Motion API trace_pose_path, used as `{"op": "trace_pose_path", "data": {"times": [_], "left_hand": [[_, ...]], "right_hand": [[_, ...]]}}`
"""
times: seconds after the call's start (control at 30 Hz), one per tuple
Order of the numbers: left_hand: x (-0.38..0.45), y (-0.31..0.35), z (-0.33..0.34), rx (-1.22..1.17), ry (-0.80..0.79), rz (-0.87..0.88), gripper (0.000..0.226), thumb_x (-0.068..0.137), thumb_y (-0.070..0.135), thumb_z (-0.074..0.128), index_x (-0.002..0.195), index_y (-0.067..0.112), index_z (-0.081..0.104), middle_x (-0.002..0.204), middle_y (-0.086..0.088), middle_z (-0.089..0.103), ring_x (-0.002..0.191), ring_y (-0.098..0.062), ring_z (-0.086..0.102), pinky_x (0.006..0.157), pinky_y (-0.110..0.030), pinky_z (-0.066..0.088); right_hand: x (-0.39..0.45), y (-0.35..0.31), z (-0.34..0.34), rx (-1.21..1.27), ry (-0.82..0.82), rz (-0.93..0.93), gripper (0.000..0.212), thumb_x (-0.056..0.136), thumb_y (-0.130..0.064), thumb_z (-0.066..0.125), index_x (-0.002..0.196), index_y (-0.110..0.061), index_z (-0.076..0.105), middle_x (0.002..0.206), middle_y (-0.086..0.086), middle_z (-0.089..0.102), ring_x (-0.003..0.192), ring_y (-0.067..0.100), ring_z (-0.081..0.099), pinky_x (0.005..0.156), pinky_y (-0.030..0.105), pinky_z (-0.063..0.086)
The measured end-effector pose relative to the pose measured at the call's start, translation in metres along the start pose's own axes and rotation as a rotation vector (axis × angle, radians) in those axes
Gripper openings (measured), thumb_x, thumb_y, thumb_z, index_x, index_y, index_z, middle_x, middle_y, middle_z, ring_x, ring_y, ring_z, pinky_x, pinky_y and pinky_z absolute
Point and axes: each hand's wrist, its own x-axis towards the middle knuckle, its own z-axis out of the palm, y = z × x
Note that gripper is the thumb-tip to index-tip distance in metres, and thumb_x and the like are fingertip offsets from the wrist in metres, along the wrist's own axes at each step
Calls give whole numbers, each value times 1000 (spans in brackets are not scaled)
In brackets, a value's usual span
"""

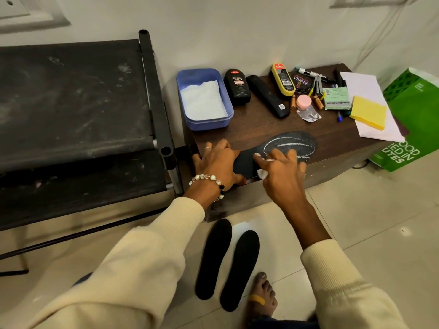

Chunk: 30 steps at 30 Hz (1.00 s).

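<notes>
A black insole [292, 144] lies flat on the dark wooden table [251, 127], near its front edge, with white smear lines on its toe half. My left hand [217, 166] presses down on the heel end with straight fingers, thumb at the table's front edge. My right hand [280, 173] holds a small white wad of tissue [262, 173] under its fingers and rests it on the middle of the insole. Two more black insoles [225, 262] lie side by side on the tiled floor below.
At the table's back stand a blue tub with white tissue [204, 98], a black polish bottle [237, 87], a remote [268, 96], a yellow shoe brush [283, 79], a polish tin, pens, batteries, yellow sponge [368, 112]. A black rack [76, 103] is left, a green bag [413, 124] right, my bare foot [261, 298] below.
</notes>
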Motion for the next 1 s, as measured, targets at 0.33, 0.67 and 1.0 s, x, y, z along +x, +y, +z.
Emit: {"op": "trace_pose_path", "data": {"times": [0.33,0.67,1.0], "left_hand": [[0,-2,2,-42,27,11,69,74,51,75,135,32,51,132,4,40,126,-28,31,101,-52,33],[1,-4,2,-55,39,17,65,74,51,75,133,35,52,130,5,41,124,-28,32,101,-52,34],[2,-4,3,-52,44,16,64,74,51,75,132,36,54,130,6,41,123,-28,33,100,-51,35]], "right_hand": [[5,-10,1,-24,-8,-21,45,94,-24,48,136,-38,42,128,0,45,115,26,33,89,40,31],[10,-21,3,9,-13,-26,40,94,-27,46,134,-34,46,125,1,46,113,28,34,88,40,32],[15,-24,5,14,-8,7,43,95,-28,45,137,-36,42,126,1,46,114,29,34,88,42,31]]}}
